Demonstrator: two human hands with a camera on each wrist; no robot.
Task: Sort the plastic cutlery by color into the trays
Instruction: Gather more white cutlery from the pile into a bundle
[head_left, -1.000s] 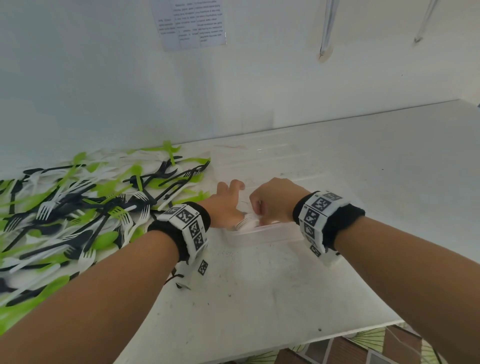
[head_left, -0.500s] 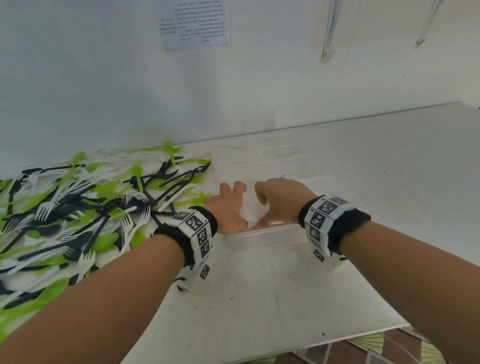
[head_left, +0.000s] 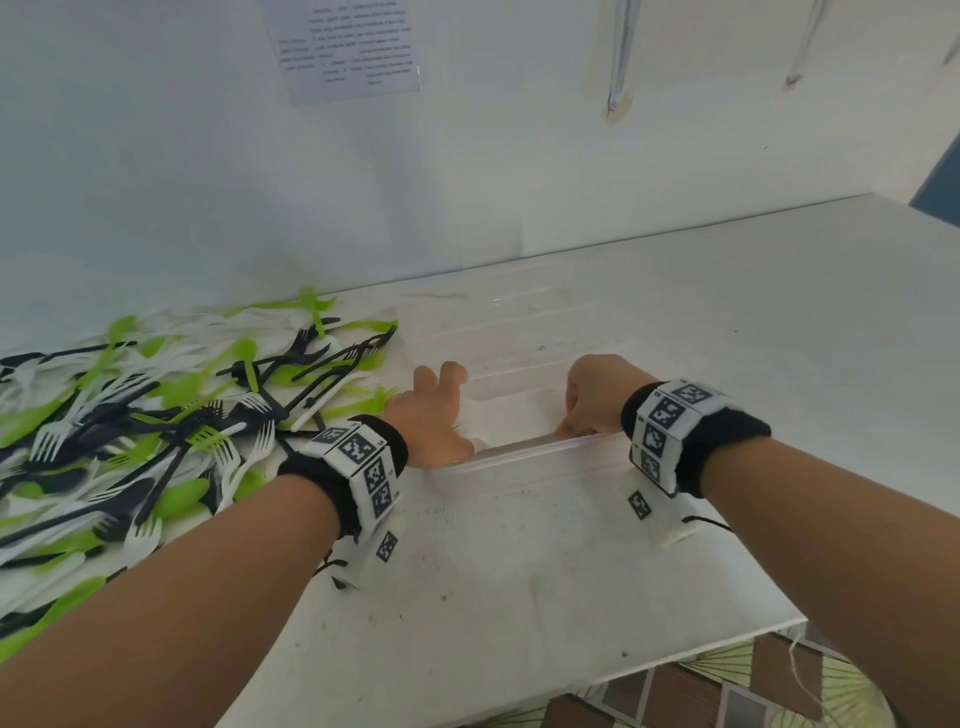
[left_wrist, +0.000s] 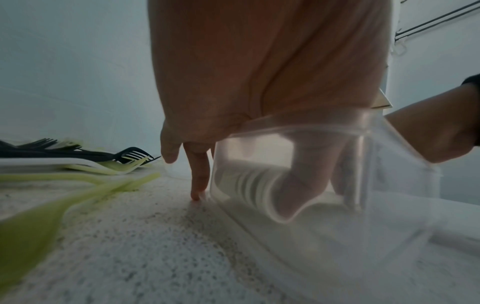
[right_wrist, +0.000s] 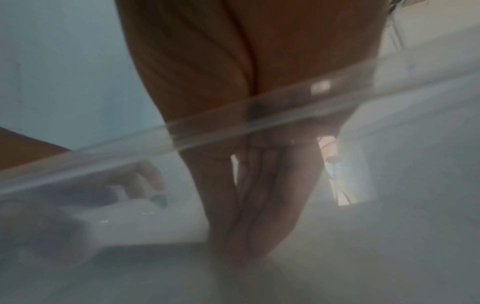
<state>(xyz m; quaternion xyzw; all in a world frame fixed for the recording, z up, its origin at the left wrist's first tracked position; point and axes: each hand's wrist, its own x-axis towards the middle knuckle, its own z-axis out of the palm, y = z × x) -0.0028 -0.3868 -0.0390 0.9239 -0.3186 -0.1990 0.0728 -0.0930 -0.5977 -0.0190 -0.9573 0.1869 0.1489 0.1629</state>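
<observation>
Gripping clear tray (head_left: 524, 451) | left hand (head_left: 431, 415) fingers astride wall | right hand (head_left: 597, 395) inside

White table (head_left: 519, 561): cutlery pile (head_left: 156, 426) left, clear trays (head_left: 524, 457) centre.

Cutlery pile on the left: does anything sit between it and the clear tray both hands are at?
Nothing visible does. The cutlery pile lies right beside the clear tray; only the left hand, at the tray's near-left corner, sits between them. The right hand is at the tray's right side.
</observation>
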